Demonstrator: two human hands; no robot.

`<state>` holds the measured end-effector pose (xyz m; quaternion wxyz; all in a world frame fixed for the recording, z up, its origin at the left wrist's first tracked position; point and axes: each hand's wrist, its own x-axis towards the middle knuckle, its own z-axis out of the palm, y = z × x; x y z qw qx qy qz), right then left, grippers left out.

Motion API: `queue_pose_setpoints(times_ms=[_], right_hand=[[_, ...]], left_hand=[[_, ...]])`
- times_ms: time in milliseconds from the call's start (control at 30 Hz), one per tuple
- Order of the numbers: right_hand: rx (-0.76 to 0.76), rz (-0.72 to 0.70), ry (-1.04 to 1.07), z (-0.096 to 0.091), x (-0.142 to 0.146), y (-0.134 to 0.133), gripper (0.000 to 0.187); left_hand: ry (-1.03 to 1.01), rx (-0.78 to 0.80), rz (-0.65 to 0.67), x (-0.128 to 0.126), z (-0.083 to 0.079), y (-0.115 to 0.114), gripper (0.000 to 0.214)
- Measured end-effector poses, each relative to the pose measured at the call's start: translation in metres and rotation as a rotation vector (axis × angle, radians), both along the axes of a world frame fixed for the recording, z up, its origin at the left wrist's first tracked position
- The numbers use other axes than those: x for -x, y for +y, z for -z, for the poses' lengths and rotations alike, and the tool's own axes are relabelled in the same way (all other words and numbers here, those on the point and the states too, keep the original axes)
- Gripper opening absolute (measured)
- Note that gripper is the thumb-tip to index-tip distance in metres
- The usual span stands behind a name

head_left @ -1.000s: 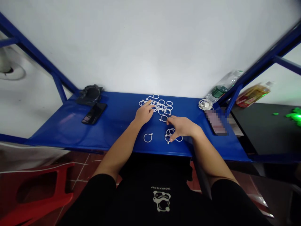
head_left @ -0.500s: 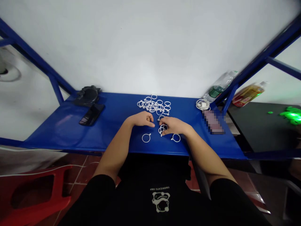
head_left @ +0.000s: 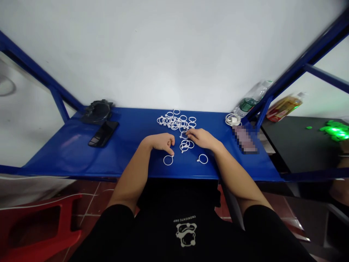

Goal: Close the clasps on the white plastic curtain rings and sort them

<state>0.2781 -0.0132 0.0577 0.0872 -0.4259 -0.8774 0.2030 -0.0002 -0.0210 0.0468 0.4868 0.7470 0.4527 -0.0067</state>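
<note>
White plastic curtain rings, each with a small eyelet, lie on the blue table. Most form a pile of rings (head_left: 174, 121) near the wall. My right hand (head_left: 203, 138) is at the front of this pile, its fingers closed at the edge of one curtain ring (head_left: 183, 135). Just in front of that hand, a few overlapping rings (head_left: 186, 145) lie loose. Fingers curled and thumb apart, my left hand (head_left: 161, 142) holds nothing. Its thumb tip is by the eyelet of a single ring (head_left: 168, 160). Another single ring (head_left: 203, 159) rests at the right.
At the left are a black phone (head_left: 103, 134) and a dark bundle (head_left: 98, 111). On the right stand a coiled white cable (head_left: 232, 119), a blurred-out pinkish item (head_left: 244, 139) and a water bottle (head_left: 249, 102). Blue frame bars (head_left: 58, 102) rise at both ends.
My right hand has left the overlapping rings and moved away from me to a ring at the pile's front. My left hand has lowered its thumb towards the single ring.
</note>
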Motion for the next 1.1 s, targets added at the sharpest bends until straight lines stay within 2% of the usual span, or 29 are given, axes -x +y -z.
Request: queue_pose_setpoints(times_ms=[133,267,367,433,600,700,767,900,933,1000,1067,1100], right_hand=[[-0.004,-0.005,0.045,0.001,0.004,0.0,0.032],[0.018,0.014,0.025,-0.016,-0.008,-0.003,0.026],[0.157,0.008,-0.113,-0.03,-0.025,-0.01,0.046],[0.163,0.034,-0.184,-0.034,-0.035,-0.017,0.05],[0.24,-0.037,-0.263,-0.021,-0.049,-0.03,0.041],[0.32,-0.073,-0.169,-0.007,-0.054,-0.02,0.029],[0.343,-0.045,-0.118,-0.001,-0.058,-0.007,0.021],[0.204,0.048,-0.134,-0.004,-0.066,0.024,0.015],[0.211,0.072,-0.105,-0.007,-0.066,0.031,0.014],[0.349,0.095,0.077,-0.012,-0.065,0.043,0.016],[0.49,0.146,0.446,-0.013,-0.059,0.05,0.023],[0.51,0.192,0.679,-0.012,-0.054,0.051,0.028]], left_hand=[[-0.083,0.004,-0.018,0.001,0.002,-0.003,0.055],[-0.143,-0.025,-0.015,-0.001,0.01,-0.003,0.049],[-0.212,-0.059,-0.07,-0.003,0.016,0.0,0.044],[-0.218,-0.115,-0.113,-0.005,0.018,0.001,0.039],[-0.098,-0.291,-0.143,-0.016,0.017,0.002,0.029],[-0.096,-0.351,-0.17,-0.021,0.018,0.002,0.026],[-0.116,-0.369,-0.176,-0.021,0.019,0.003,0.023],[-0.154,-0.374,-0.126,-0.016,0.021,0.006,0.022],[-0.158,-0.378,-0.116,-0.015,0.021,0.007,0.023],[-0.172,-0.386,-0.114,-0.014,0.023,0.007,0.02],[-0.213,-0.376,-0.151,-0.015,0.025,0.007,0.016],[-0.251,-0.372,-0.189,-0.016,0.026,0.007,0.016]])
